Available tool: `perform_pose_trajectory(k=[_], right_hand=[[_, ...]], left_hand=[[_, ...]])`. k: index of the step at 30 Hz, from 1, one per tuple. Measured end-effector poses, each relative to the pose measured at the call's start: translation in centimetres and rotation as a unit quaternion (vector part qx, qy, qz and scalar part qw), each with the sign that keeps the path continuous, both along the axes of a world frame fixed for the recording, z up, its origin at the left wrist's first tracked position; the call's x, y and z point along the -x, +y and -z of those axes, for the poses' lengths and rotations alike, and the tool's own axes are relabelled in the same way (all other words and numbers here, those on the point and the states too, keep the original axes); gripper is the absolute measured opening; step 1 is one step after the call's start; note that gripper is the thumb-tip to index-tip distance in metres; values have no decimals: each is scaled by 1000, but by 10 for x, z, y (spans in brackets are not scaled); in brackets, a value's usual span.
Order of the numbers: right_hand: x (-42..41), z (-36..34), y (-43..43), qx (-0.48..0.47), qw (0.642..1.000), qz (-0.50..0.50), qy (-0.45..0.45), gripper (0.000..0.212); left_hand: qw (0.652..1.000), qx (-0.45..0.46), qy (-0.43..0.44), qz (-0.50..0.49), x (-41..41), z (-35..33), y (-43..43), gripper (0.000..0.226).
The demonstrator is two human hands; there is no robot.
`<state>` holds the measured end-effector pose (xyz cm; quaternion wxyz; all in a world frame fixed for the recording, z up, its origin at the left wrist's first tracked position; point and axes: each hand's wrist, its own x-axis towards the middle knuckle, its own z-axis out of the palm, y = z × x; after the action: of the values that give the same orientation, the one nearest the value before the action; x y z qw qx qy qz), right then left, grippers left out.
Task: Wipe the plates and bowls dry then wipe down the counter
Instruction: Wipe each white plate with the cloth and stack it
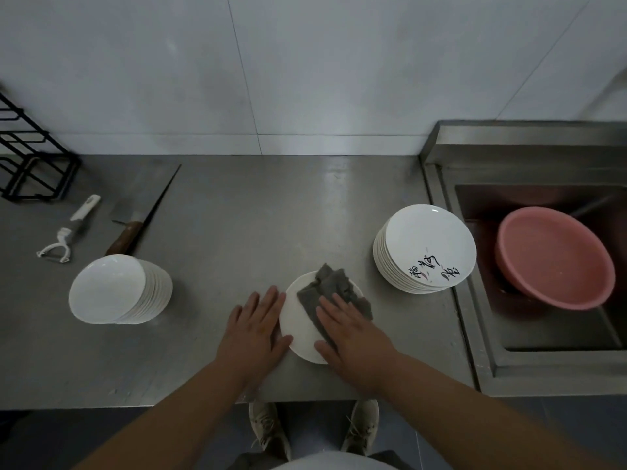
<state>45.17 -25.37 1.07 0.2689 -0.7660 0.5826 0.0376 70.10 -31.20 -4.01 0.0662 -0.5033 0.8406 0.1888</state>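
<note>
Step in hand: drying a single plate. It lies flat on the bench near the front edge, between the two stacks. Grey cloth covers approx. the R half of it & laps a bit past the rim.

Right hand lies flat on the cloth, fingers straight, pressing it onto the plate; grip apart, clamped on nothing. Left hand lies flat on the bench just beside the plate, thumb touching the L rim, prob. to steady it; grip apart too.

Right stack, top plate w/ black writing, stands just beside the sink. Left stack, plain white, leans a little & is well apart from the plate. Can't tell which pile is dry.

Progress, my guess: mid-way thru the dishes; bench wipe not yet begun.

Next move calls for:
- sweep the cloth round the whole face, incl. the bare L half
- keep the rim held, since the plate may skate on steel
- then lift, do the underside, set it on the done pile

Misc.: knife, peeler & black rack at far L; pink basin in the sink.
</note>
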Motion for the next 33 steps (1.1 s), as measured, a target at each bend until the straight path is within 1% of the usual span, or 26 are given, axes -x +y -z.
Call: perform_pose_trajectory(k=[4,7,10,12,15,17,18,19,20,23,25,26,28,31,33], right_hand=[[-9,23,-14,41,997,-15,61,80],[-18,37,-27,18,996,-2,82,88],[-25,50,-27,22,996,5,87,94],[-31,54,-18,23,997,-1,69,92],[-32,54,2,26,994,-99,45,90],[-15,54,7,27,985,-163,47,87],[-4,54,6,31,982,-179,57,85],[4,55,2,41,981,-175,66,84],[11,54,-4,49,985,-149,76,84],[5,49,-19,23,994,-27,105,93],[-13,49,-12,14,996,12,90,97],[-21,49,-4,12,997,5,77,97],[-23,51,19,25,996,-57,63,95],[3,52,33,51,987,-139,64,87],[24,54,24,77,984,-132,87,81]], left_hand=[[999,-16,-21,32,0,2,1,79],[998,-17,-24,47,-1,6,2,79],[998,-18,-30,44,-2,9,3,85],[998,-15,-40,49,-3,12,3,85],[998,-14,-28,48,-5,17,3,86],[998,-17,-23,51,-5,19,3,86],[998,-19,-22,52,-5,20,4,86],[998,-19,-19,52,-5,18,4,86],[998,-20,-15,50,-4,18,4,86],[999,-16,-17,45,-2,13,5,87],[998,-20,-31,40,-1,12,5,89],[999,-20,-34,37,-1,12,5,89],[998,-22,-39,37,-1,12,5,87],[998,-21,-51,42,0,10,6,83],[997,-20,-54,45,1,9,6,83]])
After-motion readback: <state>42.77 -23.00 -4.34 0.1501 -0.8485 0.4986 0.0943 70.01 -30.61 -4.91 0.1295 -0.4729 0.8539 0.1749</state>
